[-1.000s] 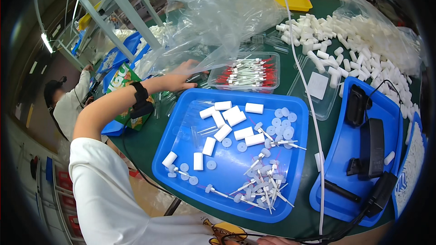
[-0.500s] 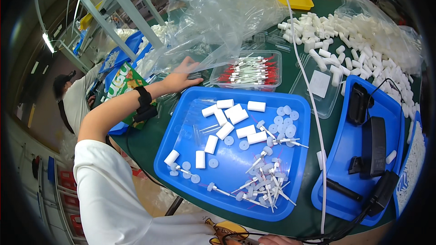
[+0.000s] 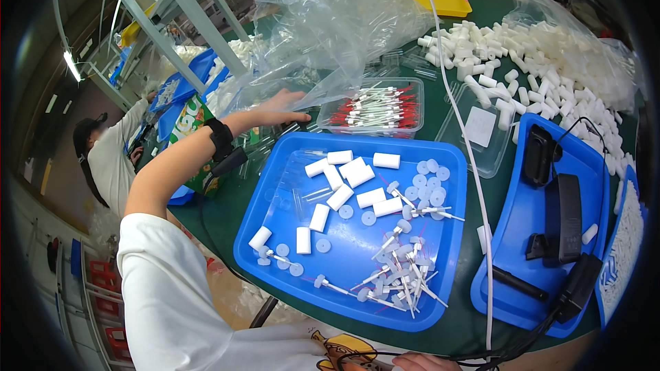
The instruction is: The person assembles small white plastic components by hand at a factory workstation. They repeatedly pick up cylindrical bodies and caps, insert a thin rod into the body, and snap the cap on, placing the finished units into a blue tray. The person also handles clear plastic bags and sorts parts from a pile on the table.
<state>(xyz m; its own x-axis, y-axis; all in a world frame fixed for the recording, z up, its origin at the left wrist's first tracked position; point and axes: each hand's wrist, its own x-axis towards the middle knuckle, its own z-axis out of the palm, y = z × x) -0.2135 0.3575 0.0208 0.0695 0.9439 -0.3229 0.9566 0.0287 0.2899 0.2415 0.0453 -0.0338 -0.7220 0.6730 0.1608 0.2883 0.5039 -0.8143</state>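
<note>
We look down on a green table (image 3: 223,209), its edges bent and lost in the dark rim. Nearest us lies a blue tray (image 3: 344,255); a second tray (image 3: 510,244) at the right carries black devices (image 3: 564,220) that cover part of its floor. Beyond, a crumpled clear bag (image 3: 337,20) blurs whatever lies under it. Beside it stands a clear box (image 3: 371,133) of red-tipped sticks (image 3: 375,106). The left hand (image 3: 280,106) reaches to the bag's near edge, thumb and a finger apart, the other fingers hidden; we cannot tell whether it grips anything. The right hand (image 3: 423,362) is cut off by the lower edge, its hold unknown to us. Clear tubes (image 3: 258,151), hard to make out, lie by the left wrist, between bag and tray. Inside the nearer tray, white cylinders (image 3: 339,197) and smaller translucent discs (image 3: 436,196) partly overlap.
</note>
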